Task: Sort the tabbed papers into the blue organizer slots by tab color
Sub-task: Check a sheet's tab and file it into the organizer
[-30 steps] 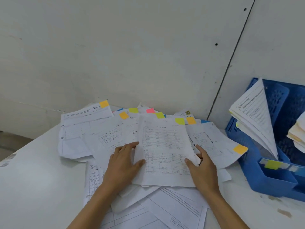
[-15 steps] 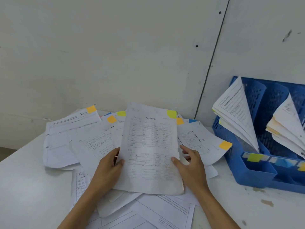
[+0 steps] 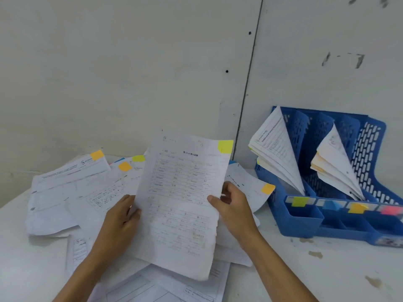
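Observation:
A printed sheet [image 3: 183, 205] with a yellow-green tab [image 3: 225, 146] at its top right corner is held tilted up above the paper pile [image 3: 72, 192]. My left hand [image 3: 120, 223] pinches its left edge and my right hand [image 3: 234, 208] pinches its right edge. The blue organizer [image 3: 305, 223] stands at the right against the wall. Its front rail carries a yellow-green label [image 3: 299, 201], a blue label [image 3: 331, 204], an orange label [image 3: 357, 208] and a pink label [image 3: 391, 209]. Papers [image 3: 277, 149] fan out of the left slot and more papers [image 3: 333, 160] out of a slot further right.
Loose sheets with orange tabs [image 3: 96, 154] and yellow-green tabs [image 3: 138, 158] cover the white table [image 3: 305, 269] in front of me. A grey wall [image 3: 130, 62] rises directly behind the pile and the organizer. Brown stains mark the tabletop near the organizer.
Both hands have lifted the yellow-green tabbed sheet off the pile and raised it upright. The view has shifted right, so more of the organizer shows.

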